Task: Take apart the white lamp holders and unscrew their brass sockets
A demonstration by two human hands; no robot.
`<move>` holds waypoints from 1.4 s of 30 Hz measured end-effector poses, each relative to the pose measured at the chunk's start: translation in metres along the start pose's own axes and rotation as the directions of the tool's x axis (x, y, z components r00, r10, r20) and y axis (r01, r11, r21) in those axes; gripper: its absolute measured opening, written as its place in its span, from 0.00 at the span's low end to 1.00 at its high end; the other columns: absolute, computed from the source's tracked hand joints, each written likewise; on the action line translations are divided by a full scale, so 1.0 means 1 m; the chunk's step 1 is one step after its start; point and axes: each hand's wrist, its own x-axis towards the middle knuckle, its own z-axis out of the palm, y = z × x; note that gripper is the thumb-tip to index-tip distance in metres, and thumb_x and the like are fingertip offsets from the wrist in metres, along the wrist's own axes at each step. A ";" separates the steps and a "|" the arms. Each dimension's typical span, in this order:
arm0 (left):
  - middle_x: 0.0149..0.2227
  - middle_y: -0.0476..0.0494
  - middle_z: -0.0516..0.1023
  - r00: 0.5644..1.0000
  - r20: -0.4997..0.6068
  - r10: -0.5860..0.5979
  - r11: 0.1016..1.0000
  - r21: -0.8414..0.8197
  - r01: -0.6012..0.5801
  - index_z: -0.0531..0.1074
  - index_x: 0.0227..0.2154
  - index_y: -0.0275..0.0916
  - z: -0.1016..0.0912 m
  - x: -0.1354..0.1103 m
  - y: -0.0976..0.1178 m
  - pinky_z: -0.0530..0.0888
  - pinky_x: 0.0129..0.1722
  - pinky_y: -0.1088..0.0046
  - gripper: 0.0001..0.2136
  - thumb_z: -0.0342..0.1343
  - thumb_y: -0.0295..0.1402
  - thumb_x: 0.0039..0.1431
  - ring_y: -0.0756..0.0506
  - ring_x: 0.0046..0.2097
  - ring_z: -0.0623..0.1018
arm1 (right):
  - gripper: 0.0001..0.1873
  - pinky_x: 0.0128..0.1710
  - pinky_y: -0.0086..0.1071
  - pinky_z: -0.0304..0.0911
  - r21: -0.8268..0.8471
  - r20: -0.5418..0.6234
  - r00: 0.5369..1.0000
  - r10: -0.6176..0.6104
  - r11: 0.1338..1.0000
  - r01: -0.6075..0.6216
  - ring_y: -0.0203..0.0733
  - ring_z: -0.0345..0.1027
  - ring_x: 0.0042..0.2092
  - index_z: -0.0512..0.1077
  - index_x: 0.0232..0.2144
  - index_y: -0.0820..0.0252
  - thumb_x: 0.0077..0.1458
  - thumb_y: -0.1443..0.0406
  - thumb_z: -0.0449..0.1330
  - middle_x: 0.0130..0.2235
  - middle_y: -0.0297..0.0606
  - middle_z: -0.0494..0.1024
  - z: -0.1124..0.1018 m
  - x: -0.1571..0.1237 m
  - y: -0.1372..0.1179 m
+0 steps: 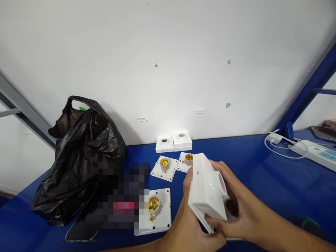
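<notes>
We see a pale wall [183, 45] along the far side, marked with small scuffs. Below it, we have the blue desk [249, 154], with a blue metal frame [294, 99] at its right. At the left stands a crumpled black plastic bag [86, 154], its handle loop up near the wall. At the far right lies a white power strip [313, 152], with a white cable [306, 149] curling beside it.

Near us, right of the middle, our left hand [190, 218] and our right hand [238, 206] both hold one white lamp-holder housing [207, 190], tilted above the desk, its round collar facing right. The left hand grips its left side and underside, the right hand its right side; a thin plate shows along its lower edge, and we cannot tell whether the two are fully joined.

To the left, a flat dark object [84, 224] lies by the bag, partly blurred out. Between it and our hands is a square white base plate [164, 213] with a brass-coloured socket. Farther off sit two similar plates [157, 170], just beside each other, and against the wall, two white covers [165, 146] stand side by side.
</notes>
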 end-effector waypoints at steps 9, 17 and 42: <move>0.76 0.36 0.56 0.983 0.170 0.066 0.992 -0.118 -0.046 0.33 0.78 0.55 -0.006 -0.005 0.006 0.62 0.73 0.48 0.49 0.65 0.36 0.69 0.31 0.75 0.61 | 0.60 0.67 0.59 0.64 -0.028 0.179 0.971 0.156 0.988 -0.153 0.64 0.61 0.70 0.49 0.76 0.35 0.51 0.56 0.77 0.70 0.43 0.65 -0.047 0.005 -0.009; 0.72 0.37 0.66 0.985 -0.068 -0.156 0.947 -0.294 0.129 0.37 0.77 0.58 0.000 -0.001 0.017 0.71 0.68 0.54 0.65 0.80 0.30 0.49 0.32 0.72 0.68 | 0.54 0.66 0.57 0.66 -0.015 0.209 0.970 0.122 0.992 -0.122 0.61 0.62 0.70 0.49 0.76 0.36 0.58 0.56 0.73 0.67 0.42 0.70 -0.043 0.014 -0.006; 0.70 0.36 0.71 0.972 -0.013 -0.236 0.930 -0.294 0.222 0.51 0.76 0.50 -0.002 0.017 0.021 0.65 0.72 0.52 0.51 0.77 0.37 0.57 0.32 0.71 0.69 | 0.42 0.62 0.48 0.71 -0.179 0.116 0.993 0.010 0.984 0.011 0.50 0.71 0.57 0.60 0.72 0.42 0.60 0.59 0.71 0.58 0.41 0.72 -0.037 0.021 -0.008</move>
